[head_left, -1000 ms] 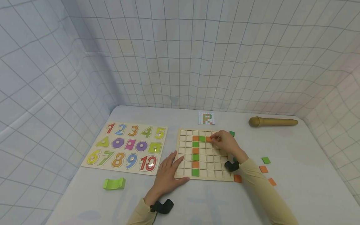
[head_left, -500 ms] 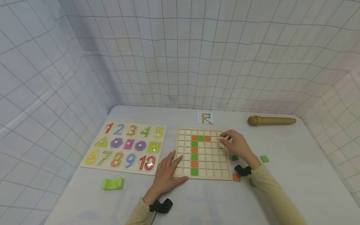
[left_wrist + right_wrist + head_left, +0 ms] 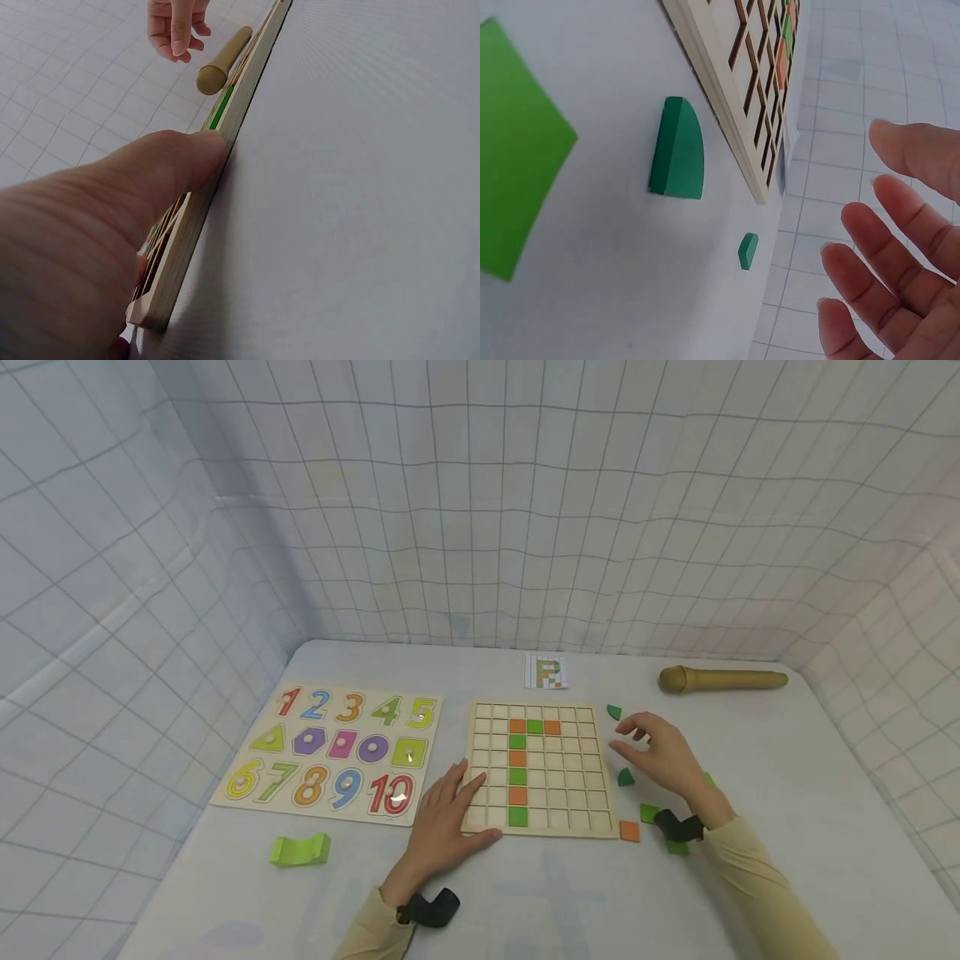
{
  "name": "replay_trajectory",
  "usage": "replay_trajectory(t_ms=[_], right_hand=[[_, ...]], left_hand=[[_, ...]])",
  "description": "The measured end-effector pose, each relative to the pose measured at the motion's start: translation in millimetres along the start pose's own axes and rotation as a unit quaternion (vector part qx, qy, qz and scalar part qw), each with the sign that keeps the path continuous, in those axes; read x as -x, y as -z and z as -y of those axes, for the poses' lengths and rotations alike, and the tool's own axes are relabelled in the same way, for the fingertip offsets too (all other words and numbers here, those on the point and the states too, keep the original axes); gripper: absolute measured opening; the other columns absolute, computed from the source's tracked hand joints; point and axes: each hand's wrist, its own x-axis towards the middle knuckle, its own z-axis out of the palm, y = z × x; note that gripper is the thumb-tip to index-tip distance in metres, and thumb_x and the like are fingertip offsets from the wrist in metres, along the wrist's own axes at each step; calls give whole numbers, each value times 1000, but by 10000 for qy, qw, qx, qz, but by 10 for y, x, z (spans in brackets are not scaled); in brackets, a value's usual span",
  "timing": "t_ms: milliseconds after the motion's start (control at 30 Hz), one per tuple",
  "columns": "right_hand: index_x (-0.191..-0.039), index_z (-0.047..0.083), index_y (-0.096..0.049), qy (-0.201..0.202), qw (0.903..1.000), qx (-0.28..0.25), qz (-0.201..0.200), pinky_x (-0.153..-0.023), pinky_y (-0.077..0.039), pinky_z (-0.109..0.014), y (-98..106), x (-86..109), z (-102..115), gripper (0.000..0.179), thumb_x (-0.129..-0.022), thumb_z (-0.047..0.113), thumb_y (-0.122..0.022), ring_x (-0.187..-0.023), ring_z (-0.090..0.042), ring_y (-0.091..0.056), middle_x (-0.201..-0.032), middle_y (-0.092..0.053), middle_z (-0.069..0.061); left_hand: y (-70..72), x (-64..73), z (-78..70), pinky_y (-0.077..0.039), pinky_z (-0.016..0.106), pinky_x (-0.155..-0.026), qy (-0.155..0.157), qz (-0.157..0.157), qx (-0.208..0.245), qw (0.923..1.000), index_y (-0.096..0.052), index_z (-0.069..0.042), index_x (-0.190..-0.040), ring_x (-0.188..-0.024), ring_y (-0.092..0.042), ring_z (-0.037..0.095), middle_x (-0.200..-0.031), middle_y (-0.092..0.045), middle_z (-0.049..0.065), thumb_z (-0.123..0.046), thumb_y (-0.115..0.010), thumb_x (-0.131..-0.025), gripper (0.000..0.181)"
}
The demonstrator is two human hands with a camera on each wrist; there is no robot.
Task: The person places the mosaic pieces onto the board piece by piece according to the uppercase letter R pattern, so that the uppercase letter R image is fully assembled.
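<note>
A wooden grid board (image 3: 558, 793) lies flat, with orange and green square tiles set in one column and along a short row at its top. My left hand (image 3: 442, 827) rests on the board's lower left corner, fingers extended; in the left wrist view its thumb (image 3: 180, 157) lies against the board's edge. Right of the board, my right hand (image 3: 660, 756) hovers with nothing in it, its fingers loosely bent and apart. Two dark green quarter-round pieces (image 3: 679, 150) lie near it, one nearer the back (image 3: 614, 712).
An orange tile (image 3: 629, 832) and green tiles (image 3: 678, 848) lie beside the board's lower right corner. A pattern card (image 3: 546, 672) lies behind it. A number puzzle (image 3: 330, 752) and a green curved block (image 3: 300, 850) are at left, a brown toy microphone (image 3: 723, 680) at back right.
My right hand has let go of the orange tile, now in the top row, and moved right, off the board. The left hand stays on the board's corner.
</note>
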Motion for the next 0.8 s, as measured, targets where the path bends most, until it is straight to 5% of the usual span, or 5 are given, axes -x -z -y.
replay_trajectory(t_ms=[800], right_hand=[[-95, 9, -65, -280, 9929, -169, 1148, -74, -44, -39, 92, 170, -113, 20, -83, 21, -75, -86, -18, -54, -93, -62, 1]], left_hand=[[30, 0, -37, -20, 54, -107, 31, 29, 36, 10000, -46, -13, -141, -139, -21, 33, -152, -25, 15, -49, -73, -77, 79]])
